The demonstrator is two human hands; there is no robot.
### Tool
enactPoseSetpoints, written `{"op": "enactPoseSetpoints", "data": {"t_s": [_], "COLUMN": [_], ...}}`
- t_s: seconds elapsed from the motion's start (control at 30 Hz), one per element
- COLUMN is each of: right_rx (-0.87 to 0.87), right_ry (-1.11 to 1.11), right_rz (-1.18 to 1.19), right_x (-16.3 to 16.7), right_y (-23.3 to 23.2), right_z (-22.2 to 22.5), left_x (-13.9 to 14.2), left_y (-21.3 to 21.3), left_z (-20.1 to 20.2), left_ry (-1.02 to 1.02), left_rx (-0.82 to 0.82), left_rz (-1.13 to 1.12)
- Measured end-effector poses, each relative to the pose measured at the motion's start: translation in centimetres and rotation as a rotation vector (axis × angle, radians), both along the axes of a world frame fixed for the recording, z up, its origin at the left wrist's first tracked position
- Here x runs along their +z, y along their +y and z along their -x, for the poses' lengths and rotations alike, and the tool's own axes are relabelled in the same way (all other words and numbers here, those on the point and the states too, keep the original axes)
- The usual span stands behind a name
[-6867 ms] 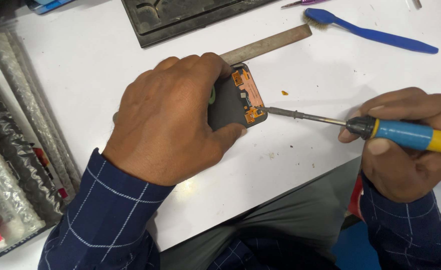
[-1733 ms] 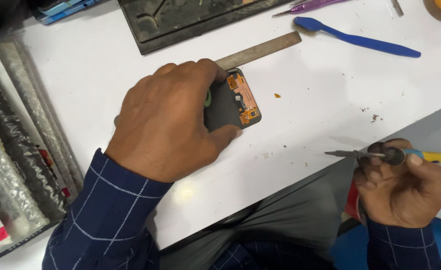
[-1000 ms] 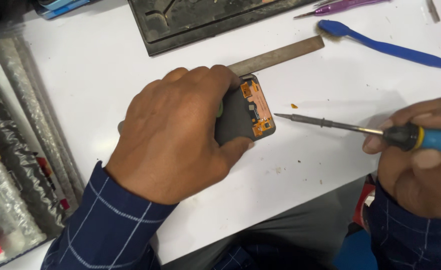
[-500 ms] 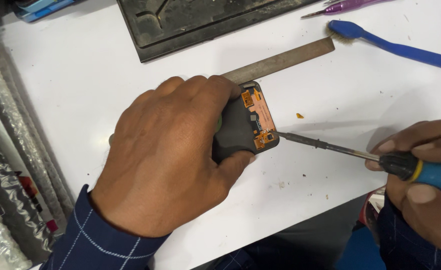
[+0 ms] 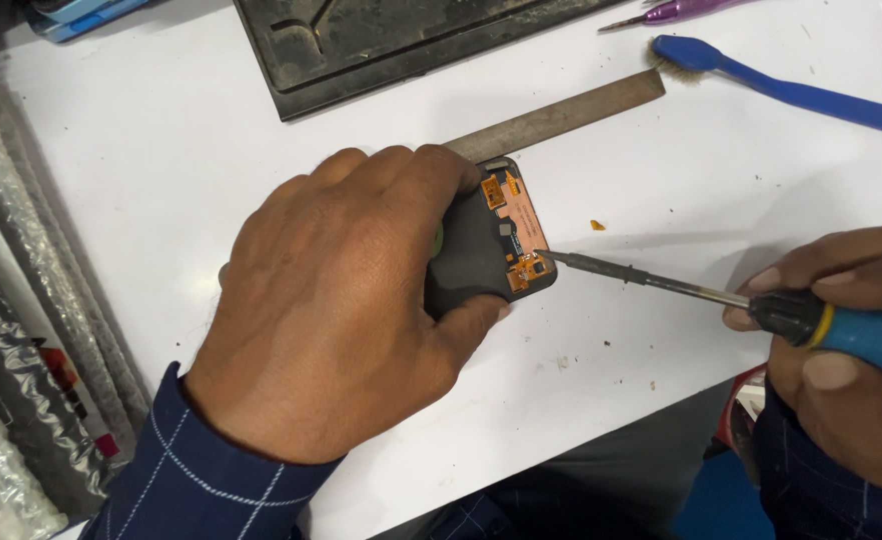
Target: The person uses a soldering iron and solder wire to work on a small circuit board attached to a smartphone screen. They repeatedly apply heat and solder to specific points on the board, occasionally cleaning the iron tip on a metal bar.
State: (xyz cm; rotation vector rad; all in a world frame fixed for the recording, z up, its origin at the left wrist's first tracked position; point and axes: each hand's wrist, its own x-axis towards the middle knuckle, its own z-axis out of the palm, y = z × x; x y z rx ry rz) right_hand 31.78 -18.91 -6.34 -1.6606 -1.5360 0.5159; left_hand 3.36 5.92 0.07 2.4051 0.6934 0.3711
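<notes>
We press our left hand (image 5: 336,310) flat over a dark phone panel (image 5: 486,245) on the white counter (image 5: 161,180), fingers (image 5: 401,175) wrapped across its top and thumb against its near edge. Our right hand (image 5: 846,345) grips a screwdriver (image 5: 761,305) with a blue handle, fingers closed round it, its tip touching the orange flex at the panel's right end. A metal ruler (image 5: 561,115) lies just behind the panel; a blue brush (image 5: 791,85) and dark tray (image 5: 381,40) sit farther back.

one phone (image 5: 481,255), one screwdriver (image 5: 741,300), one brush (image 5: 791,85), one file (image 5: 561,115)
</notes>
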Motion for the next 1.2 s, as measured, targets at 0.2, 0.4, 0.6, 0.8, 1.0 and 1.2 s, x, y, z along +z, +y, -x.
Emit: {"op": "enactPoseSetpoints", "data": {"t_s": [0.2,0.4,0.6,0.8,1.0,1.2], "right_rx": [-0.017,-0.029,-0.058,-0.078,0.066,-0.002], "right_ry": [-0.207,-0.014,0.074,0.071,-0.006,0.086], "right_rz": [0.007,-0.068,-0.048,-0.117,-0.131,-0.129], "right_x": [-0.4,-0.7,-0.4,-0.1,0.3,0.4], "right_y": [0.0,-0.3,0.7,1.0,1.8,1.5], "right_z": [-0.2,0.4,0.6,1.8,0.9,1.7], "left_x": [0.0,-0.1,-0.1,-0.1,-0.1,-0.1], "left_y": [0.1,0.0,0.0,0.1,0.0,0.1], "left_z": [0.0,0.0,0.0,0.0,0.0,0.0], "left_ry": [0.033,0.019,0.012,0.019,-0.001,0.015], "left_rx": [0.009,0.003,0.006,0.002,0.003,0.003], "left_rz": [0.017,0.005,0.002,-0.001,-0.007,-0.007]}}
